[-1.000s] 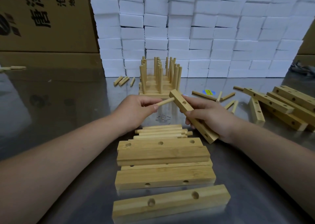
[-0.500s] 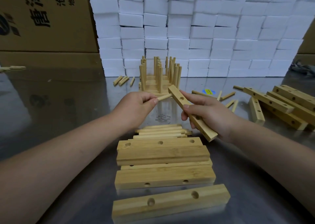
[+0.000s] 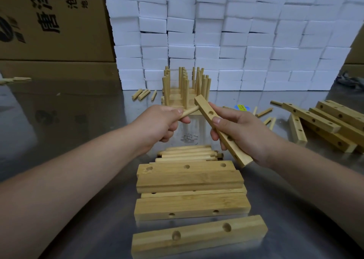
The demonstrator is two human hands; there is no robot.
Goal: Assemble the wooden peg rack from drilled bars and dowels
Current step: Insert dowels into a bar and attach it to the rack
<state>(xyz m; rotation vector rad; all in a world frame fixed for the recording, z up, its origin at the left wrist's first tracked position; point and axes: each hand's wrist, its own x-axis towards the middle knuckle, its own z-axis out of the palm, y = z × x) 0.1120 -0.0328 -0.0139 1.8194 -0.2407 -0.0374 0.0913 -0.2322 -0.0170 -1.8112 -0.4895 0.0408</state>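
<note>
We see a pale wooden bar [image 3: 224,134], square in section with round holes along its face, held tilted over the table [image 3: 78,140], far end highest. The right hand [image 3: 244,134] grips its middle, thumb on top, fingers [image 3: 214,135] curled beneath. The left hand [image 3: 159,122] pinches a short dowel [image 3: 190,111] between thumb and curled fingers; its tip touches the bar's left side near the far end (how deep it sits, we cannot tell).

cardboard box [image 3: 65,41]: 唐泽 | 沧州 | 地址: | table sticker [image 3: 242,107]: too small to read
</note>
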